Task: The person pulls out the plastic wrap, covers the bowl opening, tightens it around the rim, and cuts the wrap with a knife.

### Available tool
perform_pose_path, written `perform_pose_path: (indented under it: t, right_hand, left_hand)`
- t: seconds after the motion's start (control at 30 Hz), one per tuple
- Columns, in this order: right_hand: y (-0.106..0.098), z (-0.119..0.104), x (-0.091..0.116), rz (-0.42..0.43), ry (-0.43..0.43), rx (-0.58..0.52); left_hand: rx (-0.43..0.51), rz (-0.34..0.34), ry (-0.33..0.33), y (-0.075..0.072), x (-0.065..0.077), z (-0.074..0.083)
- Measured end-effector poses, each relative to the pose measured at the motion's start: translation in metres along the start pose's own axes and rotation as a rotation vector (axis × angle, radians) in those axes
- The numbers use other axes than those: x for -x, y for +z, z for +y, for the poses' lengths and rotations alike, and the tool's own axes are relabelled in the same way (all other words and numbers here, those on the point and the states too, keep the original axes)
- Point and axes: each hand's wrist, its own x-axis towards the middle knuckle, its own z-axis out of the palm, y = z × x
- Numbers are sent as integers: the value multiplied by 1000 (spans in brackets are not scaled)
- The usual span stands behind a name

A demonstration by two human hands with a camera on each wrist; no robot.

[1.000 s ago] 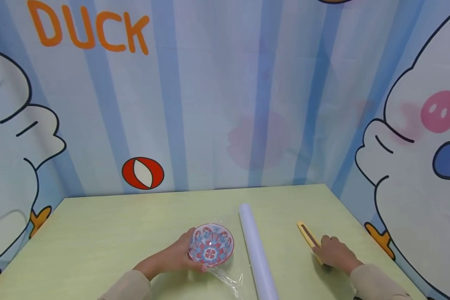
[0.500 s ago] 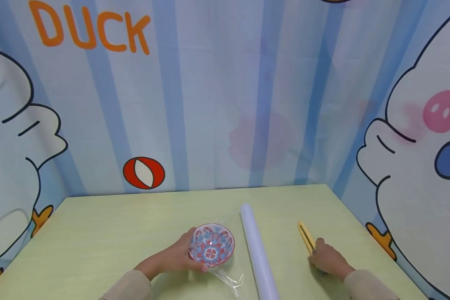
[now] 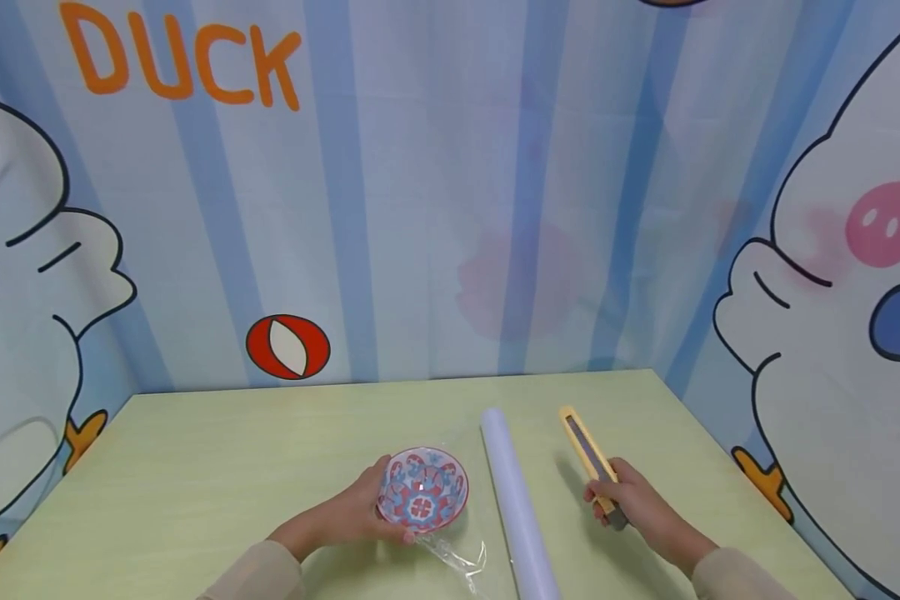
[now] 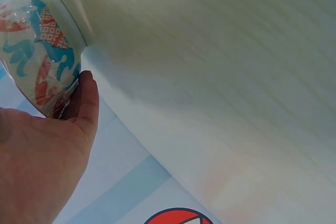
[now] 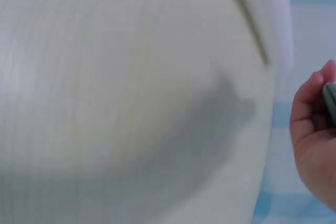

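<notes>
A small bowl point(image 3: 422, 490) with a red and blue flower pattern stands tilted towards me near the table's front. Clear plastic film point(image 3: 461, 565) is about it, trailing off at the lower right. My left hand point(image 3: 352, 507) grips the bowl's left side, thumb at the front and fingers behind; the left wrist view shows the bowl's patterned outer wall point(image 4: 44, 51). On the right, my right hand point(image 3: 641, 504) holds a yellow utility knife point(image 3: 587, 446) above the table, pointing up and left. Whether its blade is out cannot be seen. Only the knife's dark end point(image 5: 331, 98) shows in the right wrist view.
Between the two hands lies a long pale lilac roll point(image 3: 517, 508), running from front to back. The light yellow table point(image 3: 232, 467) ends at a striped curtain point(image 3: 435, 208) printed with cartoon ducks, which encloses the back and sides.
My right hand has lifted the utility knife off the table and brought it left, towards the roll. The left hand and the bowl stay where they were.
</notes>
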Motion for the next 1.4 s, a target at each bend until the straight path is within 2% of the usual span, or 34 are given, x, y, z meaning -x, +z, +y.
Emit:
perform_pose_path:
  t: [0.1, 0.2, 0.3, 0.43, 0.7, 0.93, 1.13, 1.23, 1.4]
  right_hand:
    - [6, -17, 8, -160, -78, -118]
    - [15, -31, 16, -274, -151, -221]
    - [24, -39, 21, -342, -210, -300]
    - [37, -45, 26, -375, -270, -355]
    - [52, -46, 33, -297, -314, -273]
    - [53, -43, 35, -306, -381, -249]
    - [54, -45, 37, -271, -346, -210]
    - [57, -47, 38, -210, -304, -198]
    - [64, -50, 40, 18, -195, -214]
  left_hand:
    - [-1, -3, -17, 0, 1, 0]
    - [-3, -5, -34, 0, 3, 2]
    - [-8, -2, -29, -1, 3, 4]
    - [-31, -1, -16, -2, 2, 4]
    - [-23, -6, -5, -2, 2, 4]
    - [9, -16, -17, -2, 2, 6]
    - [2, -19, -19, -1, 2, 5]
    - [6, -20, -12, -1, 2, 4]
    - [9, -20, -6, -1, 2, 5]
